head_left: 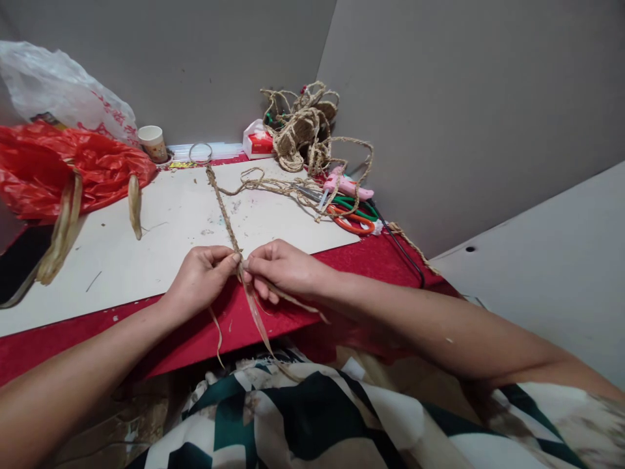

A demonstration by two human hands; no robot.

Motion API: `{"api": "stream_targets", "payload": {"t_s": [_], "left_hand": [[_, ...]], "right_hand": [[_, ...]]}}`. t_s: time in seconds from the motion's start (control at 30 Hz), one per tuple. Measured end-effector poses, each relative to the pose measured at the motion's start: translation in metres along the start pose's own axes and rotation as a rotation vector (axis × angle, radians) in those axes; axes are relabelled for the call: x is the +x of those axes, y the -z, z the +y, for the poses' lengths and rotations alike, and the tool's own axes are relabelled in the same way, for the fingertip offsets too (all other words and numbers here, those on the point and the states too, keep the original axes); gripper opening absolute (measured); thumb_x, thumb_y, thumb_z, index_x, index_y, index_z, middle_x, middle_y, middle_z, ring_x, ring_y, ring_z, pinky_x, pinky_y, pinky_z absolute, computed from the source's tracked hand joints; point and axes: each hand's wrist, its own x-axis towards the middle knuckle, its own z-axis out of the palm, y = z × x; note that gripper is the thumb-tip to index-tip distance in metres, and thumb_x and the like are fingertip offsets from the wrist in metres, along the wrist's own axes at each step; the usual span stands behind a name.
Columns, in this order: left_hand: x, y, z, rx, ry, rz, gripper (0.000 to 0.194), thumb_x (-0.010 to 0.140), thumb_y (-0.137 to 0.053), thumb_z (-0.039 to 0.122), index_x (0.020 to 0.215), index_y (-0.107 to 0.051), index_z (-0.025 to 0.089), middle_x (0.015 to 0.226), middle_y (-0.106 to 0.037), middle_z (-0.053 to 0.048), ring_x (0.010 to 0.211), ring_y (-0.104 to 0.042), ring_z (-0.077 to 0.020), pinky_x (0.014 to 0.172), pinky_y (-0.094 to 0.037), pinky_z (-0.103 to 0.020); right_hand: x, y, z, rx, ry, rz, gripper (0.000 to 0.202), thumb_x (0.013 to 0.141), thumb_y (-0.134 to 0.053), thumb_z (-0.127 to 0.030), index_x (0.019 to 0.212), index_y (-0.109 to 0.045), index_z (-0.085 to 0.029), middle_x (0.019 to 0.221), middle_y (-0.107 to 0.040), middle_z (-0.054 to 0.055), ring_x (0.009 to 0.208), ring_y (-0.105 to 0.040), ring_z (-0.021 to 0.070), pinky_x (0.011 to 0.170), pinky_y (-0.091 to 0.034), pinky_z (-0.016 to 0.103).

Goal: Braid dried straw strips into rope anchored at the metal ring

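Note:
A braided straw cord (223,212) runs from a metal ring (200,154) at the back of the white board down to my hands. My left hand (209,270) pinches the cord's near end between thumb and forefinger. Close against it on the right, my right hand (278,267) is closed on the straw strands, its fingertips almost touching my left thumb. Loose strands (254,306) hang below both hands, over the table's front edge towards the lap. One strand sticks out to the right under my right hand.
A red plastic bag (97,166), straw bundles (63,228) and a phone (22,264) lie left. A paper cup (153,143) and tissue pack (258,140) stand at the back. Coiled braid (305,133), a pink glue gun (346,184) and orange-handled scissors (352,223) lie back right.

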Motion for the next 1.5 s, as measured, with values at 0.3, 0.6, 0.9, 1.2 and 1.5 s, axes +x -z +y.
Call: {"api": "stream_targets", "payload": {"t_s": [0.3,0.6,0.9,1.2,1.5], "left_hand": [[-0.004,-0.001,0.008,-0.315,0.173,-0.043,0.026,0.074,-0.062,0.029,0.055,-0.055,0.014,0.043,-0.040,0.006,0.040,-0.027,-0.0041,0.042,-0.023,-0.019],[-0.005,-0.003,0.007,-0.466,0.224,0.020,0.016,0.066,-0.068,0.026,0.062,-0.062,0.012,0.046,-0.049,0.004,0.042,-0.037,-0.0051,0.042,-0.026,-0.018],[-0.005,0.001,0.010,-0.496,0.239,0.022,0.022,0.069,-0.068,0.025,0.055,-0.057,0.013,0.049,-0.055,0.001,0.041,-0.045,-0.0062,0.042,-0.031,-0.019],[-0.001,0.003,0.010,-0.559,0.255,-0.059,0.024,0.071,-0.070,0.029,0.059,-0.054,0.014,0.043,-0.047,0.004,0.035,-0.035,-0.0031,0.038,-0.023,-0.019],[-0.003,0.000,0.005,-0.512,0.150,0.008,0.022,0.070,-0.070,0.026,0.077,-0.052,0.015,0.059,-0.062,0.001,0.055,-0.058,-0.0094,0.057,-0.043,-0.021]], "right_hand": [[0.002,-0.026,0.015,-0.693,0.267,0.329,0.028,0.091,-0.037,-0.023,0.073,-0.056,-0.014,0.068,-0.066,0.008,0.060,-0.063,0.0149,0.060,-0.046,0.026],[-0.003,-0.042,0.004,-1.300,0.277,0.435,0.035,0.093,-0.032,-0.027,0.094,-0.064,-0.012,0.085,-0.070,0.013,0.072,-0.065,0.0229,0.064,-0.042,0.032],[-0.044,-0.032,-0.005,-1.096,0.424,0.228,0.039,0.093,-0.041,-0.043,0.081,-0.064,-0.014,0.066,-0.061,0.005,0.058,-0.051,0.0126,0.056,-0.034,0.025],[0.007,0.003,0.003,-0.091,0.297,0.073,0.027,0.086,-0.055,-0.037,0.085,-0.061,-0.011,0.075,-0.059,0.003,0.066,-0.052,0.0092,0.065,-0.044,0.021],[0.017,0.013,0.001,0.196,-0.140,-0.291,0.030,0.090,-0.048,-0.042,0.079,-0.052,-0.015,0.049,-0.021,-0.011,0.038,-0.010,0.0027,0.032,-0.010,0.012]]}}
